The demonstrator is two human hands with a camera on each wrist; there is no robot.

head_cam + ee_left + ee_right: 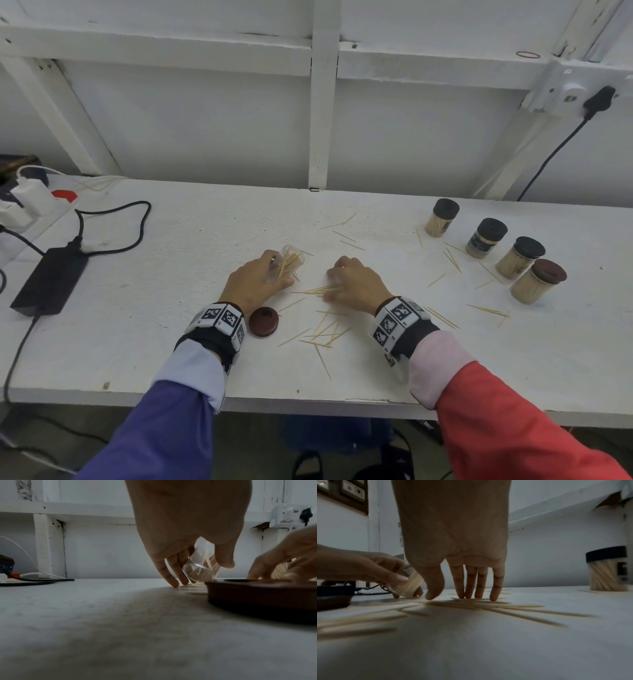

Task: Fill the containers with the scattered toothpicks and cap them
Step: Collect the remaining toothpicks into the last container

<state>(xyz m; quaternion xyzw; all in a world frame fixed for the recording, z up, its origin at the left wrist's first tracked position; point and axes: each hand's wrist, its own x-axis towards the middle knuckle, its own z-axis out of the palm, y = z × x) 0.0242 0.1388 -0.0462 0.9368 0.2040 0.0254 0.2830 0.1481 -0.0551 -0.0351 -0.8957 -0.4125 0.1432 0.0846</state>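
My left hand (279, 270) grips a clear open container (293, 260), tilted, with toothpicks inside. The left wrist view shows my left hand (199, 573) with fingers and thumb round the container (200, 569), its base near the table. My right hand (330, 287) lies to its right, fingertips down on a bunch of toothpicks (317, 291). In the right wrist view my right hand (450, 597) has straight fingers (471, 585) touching loose toothpicks (505, 607), beside the container (410, 585). A brown cap (263, 321) lies by my left wrist. More toothpicks (325, 330) are scattered nearer me.
Several capped, filled containers (486, 238) stand at the right, one with a brown lid (537, 281), and stray toothpicks (452, 260) lie among them. A black power adapter (51, 277) with cables and a power strip (27, 202) occupy the left. The table's front edge (308, 404) is near me.
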